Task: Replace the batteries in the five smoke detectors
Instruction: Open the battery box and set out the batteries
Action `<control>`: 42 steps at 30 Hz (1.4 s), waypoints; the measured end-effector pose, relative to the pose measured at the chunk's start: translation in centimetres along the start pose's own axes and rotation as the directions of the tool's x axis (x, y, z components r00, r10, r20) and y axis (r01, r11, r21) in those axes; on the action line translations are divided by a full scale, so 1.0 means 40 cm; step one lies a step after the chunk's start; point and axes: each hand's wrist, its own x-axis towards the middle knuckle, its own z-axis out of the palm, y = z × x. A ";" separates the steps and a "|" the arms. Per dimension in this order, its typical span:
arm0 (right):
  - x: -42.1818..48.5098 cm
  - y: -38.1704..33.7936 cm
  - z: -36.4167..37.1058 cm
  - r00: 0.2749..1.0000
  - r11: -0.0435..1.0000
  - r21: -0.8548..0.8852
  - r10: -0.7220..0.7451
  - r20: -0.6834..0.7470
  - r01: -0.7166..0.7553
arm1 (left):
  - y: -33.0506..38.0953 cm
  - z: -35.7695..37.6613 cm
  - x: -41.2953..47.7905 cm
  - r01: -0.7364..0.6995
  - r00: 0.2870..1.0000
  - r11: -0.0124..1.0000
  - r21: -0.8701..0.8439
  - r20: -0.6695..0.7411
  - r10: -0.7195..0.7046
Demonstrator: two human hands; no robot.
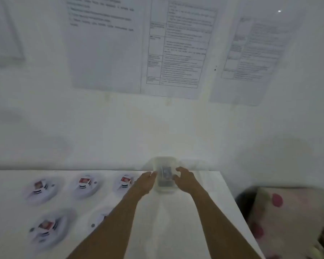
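Several white round smoke detectors lie on the white table [166,230]: three in a back row [40,189], [85,185], [125,183], one at front left [46,228], and one [97,220] partly hidden by my left forearm. A clear plastic box [165,174] with dark batteries inside stands at the table's far edge. My left hand [145,183] touches the box's left side. My right hand [183,177] has its fingers curled at the box's right side. The picture is blurred.
Printed sheets [174,43] hang on the white wall behind the table. Right of the table's edge lies a beige cloth with pink spots [281,217].
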 end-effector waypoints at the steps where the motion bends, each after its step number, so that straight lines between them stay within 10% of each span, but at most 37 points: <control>1: 0.005 0.004 0.000 1.000 1.000 0.020 0.004 -0.008 -0.004 | 0.001 0.015 0.002 0.004 1.000 0.998 -0.065 -0.004 -0.005; 9: -0.003 0.009 -0.003 0.998 0.993 0.097 0.061 -0.007 -0.060 | 0.006 0.039 -0.022 0.033 0.997 0.991 -0.133 -0.063 -0.042; 24: -0.193 -0.023 0.102 0.979 0.982 0.032 0.180 0.095 -0.184 | -0.133 -0.040 -0.183 -0.082 0.994 0.873 0.480 0.106 0.036; 31: -0.319 -0.055 0.159 0.945 0.961 0.055 0.254 0.207 -0.270 | -0.199 -0.123 -0.310 -0.159 0.973 0.865 0.477 0.223 0.057; 36: -0.396 -0.073 0.193 0.979 0.943 -0.313 0.163 0.124 -0.118 | -0.256 -0.202 -0.387 -0.123 0.963 0.911 0.393 0.268 0.015; 42: -0.451 -0.116 0.275 0.974 0.970 -0.228 0.126 0.187 -0.082 | -0.350 -0.282 -0.452 -0.126 0.989 0.950 0.285 0.115 0.097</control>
